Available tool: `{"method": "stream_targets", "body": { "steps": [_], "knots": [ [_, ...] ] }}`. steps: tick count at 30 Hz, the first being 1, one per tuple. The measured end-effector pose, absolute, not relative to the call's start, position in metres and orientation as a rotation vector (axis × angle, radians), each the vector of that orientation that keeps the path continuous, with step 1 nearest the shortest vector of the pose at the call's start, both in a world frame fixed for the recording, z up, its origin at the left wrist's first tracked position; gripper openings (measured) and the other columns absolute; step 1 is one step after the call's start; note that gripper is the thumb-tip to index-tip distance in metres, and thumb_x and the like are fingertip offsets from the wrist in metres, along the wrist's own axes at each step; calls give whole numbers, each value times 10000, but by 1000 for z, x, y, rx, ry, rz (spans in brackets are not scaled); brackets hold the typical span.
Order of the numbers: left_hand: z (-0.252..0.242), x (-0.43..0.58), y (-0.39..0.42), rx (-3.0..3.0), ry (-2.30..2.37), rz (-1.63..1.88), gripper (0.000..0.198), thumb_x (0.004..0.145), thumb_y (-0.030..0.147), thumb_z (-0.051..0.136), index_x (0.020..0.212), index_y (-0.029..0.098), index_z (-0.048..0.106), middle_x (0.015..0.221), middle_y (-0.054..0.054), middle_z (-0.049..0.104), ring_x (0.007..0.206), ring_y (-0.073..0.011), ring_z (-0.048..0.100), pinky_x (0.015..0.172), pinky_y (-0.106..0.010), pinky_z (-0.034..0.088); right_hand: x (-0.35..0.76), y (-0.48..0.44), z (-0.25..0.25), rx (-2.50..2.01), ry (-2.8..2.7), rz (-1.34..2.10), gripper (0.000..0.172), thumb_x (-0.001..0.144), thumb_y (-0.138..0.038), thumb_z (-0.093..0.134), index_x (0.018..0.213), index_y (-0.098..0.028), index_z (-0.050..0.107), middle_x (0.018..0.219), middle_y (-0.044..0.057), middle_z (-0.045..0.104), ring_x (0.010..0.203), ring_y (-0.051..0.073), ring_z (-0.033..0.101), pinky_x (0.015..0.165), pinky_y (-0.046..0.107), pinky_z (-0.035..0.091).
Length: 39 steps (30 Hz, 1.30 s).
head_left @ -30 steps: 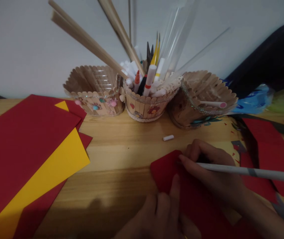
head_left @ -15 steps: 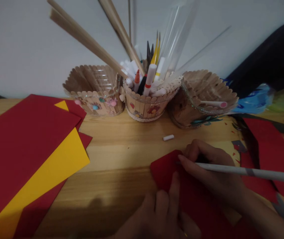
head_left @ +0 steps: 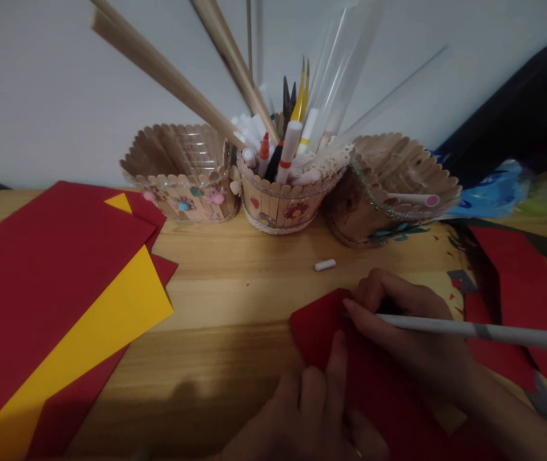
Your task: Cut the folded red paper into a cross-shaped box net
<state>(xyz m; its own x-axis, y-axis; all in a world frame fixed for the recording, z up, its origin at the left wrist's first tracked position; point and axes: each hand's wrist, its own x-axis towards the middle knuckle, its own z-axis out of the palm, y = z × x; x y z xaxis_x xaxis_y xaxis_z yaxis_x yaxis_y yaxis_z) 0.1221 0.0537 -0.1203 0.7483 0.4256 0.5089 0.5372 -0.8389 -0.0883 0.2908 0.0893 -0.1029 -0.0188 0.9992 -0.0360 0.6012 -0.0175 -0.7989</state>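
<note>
Wooden tabletop [head_left: 215, 358], one, viewed remotely by me through the head camera. Large red sheet [head_left: 57, 269], at left, overlapping a yellow sheet [head_left: 124, 314]; both lie apart from the hands. Red paper piece [head_left: 379, 390], right of centre at the near side, beneath both hands: the piece being worked. Stick-walled holders, three in a row along the back: left [head_left: 201, 206], middle [head_left: 277, 200], crowded with pens and tools, and right [head_left: 350, 218]. Cut red pieces [head_left: 527, 275], at far right, edges already trimmed. Left hand [head_left: 311, 410], half open, index finger extended onto the red paper piece, the others bent; I see nothing grasped in it. Right hand [head_left: 429, 358], fingers closed in a writing grip. White-barrelled pen [head_left: 431, 325], held there, point down at the paper's upper part. Short white cylinder [head_left: 325, 264], loose on the wood (a pen cap, I suspect). Red scraps [head_left: 451, 296], tiny, scattered at right. Progress, as I judge it: some cutting is done, the pen work is under way; I can make out no finished line (the light is dim), so how much remains I cannot tell.
</note>
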Motion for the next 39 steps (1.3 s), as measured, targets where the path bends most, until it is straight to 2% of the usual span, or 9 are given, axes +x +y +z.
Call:
{"method": "stream_targets", "body": {
  "steps": [5, 11, 17, 39],
  "knots": [
    [-120, 123, 55, -2701, -785, -750, 226, 630, -6, 420, 680, 211, 386, 875, -114, 743, 354, -129, 417, 363, -277, 263, 291, 88, -104, -1685, -1667, 905, 285, 784, -223, 551, 568, -238, 366, 494, -75, 409, 447, 97, 355, 401, 211, 293],
    [-121, 123, 52, -2727, -763, -703, 197, 680, 37, 479, 725, 208, 394, 898, -124, 740, 375, -131, 435, 383, -279, 281, 290, 88, -102, -1697, -1662, 906, 276, 766, -226, 552, 565, -239, 363, 490, -70, 414, 445, 101, 353, 400, 215, 285],
    [-123, 122, 52, -2710, -753, -733, 208, 646, 27, 454, 724, 211, 397, 903, -122, 739, 368, -138, 421, 378, -295, 279, 290, 89, -103, -1699, -1640, 908, 283, 769, -241, 551, 559, -240, 362, 485, -68, 407, 444, 104, 349, 397, 216, 282],
    [-126, 122, 50, -2716, -763, -712, 197, 667, 33, 454, 725, 213, 398, 927, -118, 736, 384, -147, 431, 377, -298, 287, 293, 87, -105, -1677, -1673, 904, 274, 777, -231, 573, 577, -236, 386, 507, -68, 431, 460, 103, 374, 413, 215, 299]
  ]
}}
